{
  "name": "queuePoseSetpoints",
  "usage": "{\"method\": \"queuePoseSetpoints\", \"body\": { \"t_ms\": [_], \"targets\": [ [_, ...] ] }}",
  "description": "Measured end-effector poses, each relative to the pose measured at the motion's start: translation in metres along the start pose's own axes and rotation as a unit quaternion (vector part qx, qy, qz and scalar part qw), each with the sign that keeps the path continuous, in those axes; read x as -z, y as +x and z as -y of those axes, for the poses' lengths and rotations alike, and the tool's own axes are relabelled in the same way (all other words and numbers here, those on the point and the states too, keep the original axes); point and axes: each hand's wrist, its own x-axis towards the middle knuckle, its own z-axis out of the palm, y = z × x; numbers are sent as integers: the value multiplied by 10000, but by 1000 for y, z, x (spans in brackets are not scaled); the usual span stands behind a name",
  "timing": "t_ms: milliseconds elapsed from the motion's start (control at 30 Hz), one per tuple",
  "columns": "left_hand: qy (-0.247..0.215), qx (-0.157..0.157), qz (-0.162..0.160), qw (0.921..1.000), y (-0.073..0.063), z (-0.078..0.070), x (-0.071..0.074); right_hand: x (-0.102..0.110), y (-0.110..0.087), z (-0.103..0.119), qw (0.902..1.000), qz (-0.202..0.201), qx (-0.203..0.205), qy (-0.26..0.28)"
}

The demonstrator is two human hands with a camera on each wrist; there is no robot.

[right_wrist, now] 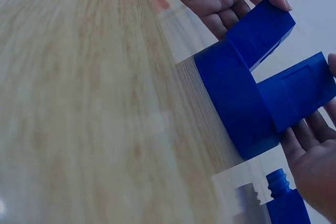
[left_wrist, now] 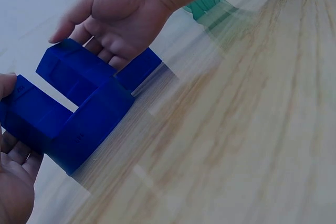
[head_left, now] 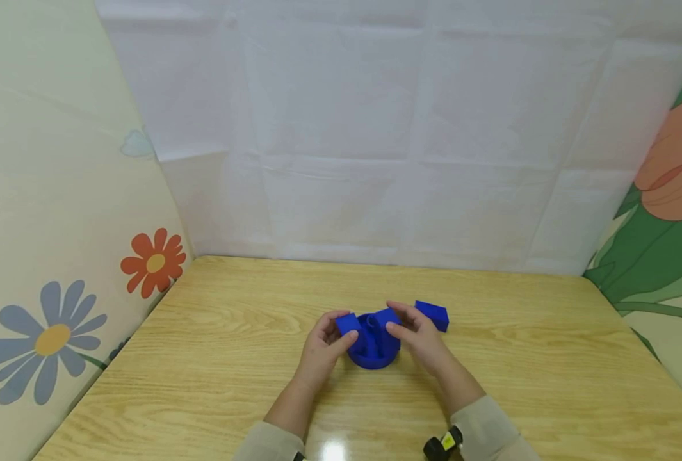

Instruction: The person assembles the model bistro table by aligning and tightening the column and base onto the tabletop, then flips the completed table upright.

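Note:
A round blue tray-like base (head_left: 373, 362) with a raised rim sits on the table. Two blue blocks lean outward above it, their lower ends set at the rim. My left hand (head_left: 319, 349) pinches the left block (head_left: 348, 323), thumb on the near face and fingers behind. The right block (right_wrist: 302, 90), with a rectangular recess on one face, is gripped by my right hand (head_left: 424, 339) between thumb and fingers. Between the blocks, a small ring-like part (head_left: 371, 322) shows inside the base. The blocks' lower ends are partly hidden by the rim in the wrist views.
Just behind my right hand lies another blue piece (head_left: 431, 315); the right wrist view shows a ridged, screw-like stub (right_wrist: 279, 181) on it. The wooden table (head_left: 231, 384) ends at a white cloth (head_left: 375, 160) at the back. Flower-patterned cloths (head_left: 47, 205) hang at both sides.

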Motion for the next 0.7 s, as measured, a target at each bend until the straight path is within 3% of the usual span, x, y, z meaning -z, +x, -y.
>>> {"method": "queuePoseSetpoints", "body": {
  "t_ms": [200,400,700],
  "targets": [
    [-50,-37,-24,10000,1,1,0,4,-1,-2,9995,-288,-44,156],
    [-22,-51,-19,10000,0,0,0,8,-2,-4,9992,-204,-62,323],
    [3,-16,-18,10000,0,0,0,10,-4,-5,9999,-68,-105,104]
  ]
}}
